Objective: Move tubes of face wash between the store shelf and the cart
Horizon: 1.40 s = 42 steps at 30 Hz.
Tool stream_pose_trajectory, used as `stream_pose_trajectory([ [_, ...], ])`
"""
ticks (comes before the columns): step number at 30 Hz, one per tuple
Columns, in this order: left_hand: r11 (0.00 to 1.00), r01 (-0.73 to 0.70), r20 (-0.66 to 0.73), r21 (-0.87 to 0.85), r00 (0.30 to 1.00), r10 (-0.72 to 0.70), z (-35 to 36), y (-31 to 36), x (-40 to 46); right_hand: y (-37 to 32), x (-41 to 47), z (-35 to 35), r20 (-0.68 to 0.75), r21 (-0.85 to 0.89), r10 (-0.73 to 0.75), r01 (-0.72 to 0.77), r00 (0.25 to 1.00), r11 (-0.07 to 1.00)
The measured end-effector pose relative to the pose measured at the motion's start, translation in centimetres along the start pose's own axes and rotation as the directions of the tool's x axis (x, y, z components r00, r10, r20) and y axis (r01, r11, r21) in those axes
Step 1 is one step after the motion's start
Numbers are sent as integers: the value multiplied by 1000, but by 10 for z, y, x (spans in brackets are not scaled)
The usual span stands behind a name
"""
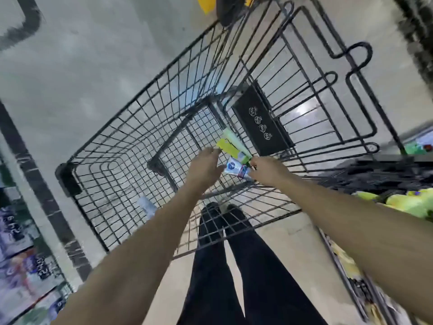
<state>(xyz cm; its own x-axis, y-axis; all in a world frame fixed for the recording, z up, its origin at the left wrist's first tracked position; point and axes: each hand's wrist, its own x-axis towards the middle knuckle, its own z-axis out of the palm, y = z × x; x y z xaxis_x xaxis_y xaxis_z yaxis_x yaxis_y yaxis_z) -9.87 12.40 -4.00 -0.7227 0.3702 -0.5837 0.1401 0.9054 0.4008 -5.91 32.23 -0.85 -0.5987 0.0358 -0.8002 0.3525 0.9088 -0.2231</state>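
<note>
2 tubes [235,158] lie low in the cart [131,146]. Our right hand [266,171] pinches the blue-white one; our left hand [206,166] hovers with fingers spread. We judge them light, soft, slippery; grip mid-body.

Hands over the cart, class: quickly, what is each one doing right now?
Left hand: open, fingers extended over the green tube, gripping nothing.
Right hand: pinching the end of the white-and-blue tube.
</note>
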Motion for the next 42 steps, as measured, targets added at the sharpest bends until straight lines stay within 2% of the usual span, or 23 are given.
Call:
stream_pose_trajectory([
  [3,996,-67,52,52,997,65,30,-20,50,11,45,31,54,-39,20,-18,998,999],
  [7,967,-207,50,147,978,201,62,-42,104,18,90,67,82,-31,58,-55,995,998],
  [10,958,-223,78,178,974,213,78,-51,133,22,111,87,73,-47,86,-83,994,995],
  [13,939,-264,74,221,964,254,90,-62,150,21,121,101,-1,-99,108,-108,994,989],
  [18,928,-294,19,228,954,298,95,-70,162,21,131,120,-148,-201,48,-78,988,976],
  [22,904,-353,-44,240,927,373,93,-71,169,27,135,127,-170,-205,15,-50,985,977],
  [28,882,-453,-27,129,888,460,83,-86,168,26,135,128,-134,-254,-4,-30,991,967],
  [30,912,-409,9,7,912,409,76,-88,159,21,130,122,-85,-189,3,-19,996,982],
  [33,953,-213,5,-214,976,219,66,-83,140,18,118,112,-57,-39,-23,21,998,999],
  [35,937,-92,-22,-337,996,90,55,-77,124,14,106,102,-36,96,-5,8,999,995],
  [38,852,59,-28,-520,996,-86,30,-69,98,3,85,80,45,359,71,-82,996,930],
  [42,715,98,-64,-693,978,-196,-19,-51,49,-14,43,42,30,644,96,-93,995,759],
])
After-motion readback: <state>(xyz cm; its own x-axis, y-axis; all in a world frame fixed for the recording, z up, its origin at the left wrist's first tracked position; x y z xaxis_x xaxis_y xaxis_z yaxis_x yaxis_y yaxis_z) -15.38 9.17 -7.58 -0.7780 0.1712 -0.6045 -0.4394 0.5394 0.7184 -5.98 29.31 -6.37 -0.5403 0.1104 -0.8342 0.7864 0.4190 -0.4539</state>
